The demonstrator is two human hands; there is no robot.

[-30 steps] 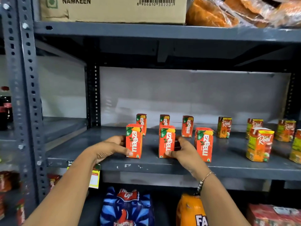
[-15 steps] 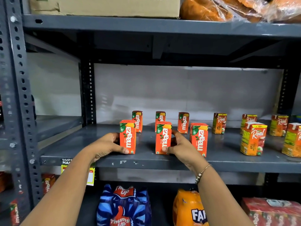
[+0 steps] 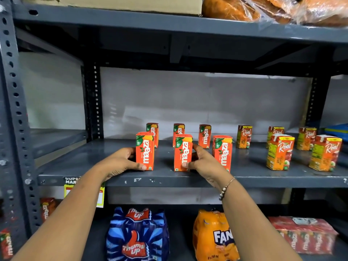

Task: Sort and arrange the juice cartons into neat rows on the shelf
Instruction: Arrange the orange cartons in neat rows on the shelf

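On the grey metal shelf stand two rows of small cartons. Three orange Maaza cartons are in front and three more Maaza cartons stand behind. My left hand grips the front left Maaza carton from its left side. My right hand grips the front middle Maaza carton from its right side. The third front Maaza carton stands just right of my right hand. Several Real apple cartons stand upright further right in two rows.
The shelf above holds a cardboard box and wrapped bags. Below are a Thums Up bottle pack, a Fanta pack and a wrapped case of cartons. A slotted upright stands at the left.
Both hands stay on the same two front cartons. The view has shifted slightly up and right; the cartons look unmoved on the shelf.
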